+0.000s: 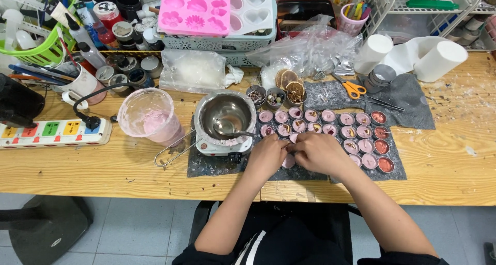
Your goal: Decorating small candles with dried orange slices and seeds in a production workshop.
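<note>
Seen from above, a person's left hand (266, 156) and right hand (320, 152) meet fingertip to fingertip over a small round tin of pink wax (288, 161) on a grey felt mat (206, 164), just in front of rows of similar tins (356, 133). The fingers curl inward and hide most of the tin, so whether they pinch it or something tiny above it cannot be told. A steel melting pot (226, 115) sits just left of the hands on a wooden table (449, 167)

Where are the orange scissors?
In the head view, the scissors lie on the grey mat at the back right of the table, behind the rows of small pink cups and left of the white rolls.
</note>
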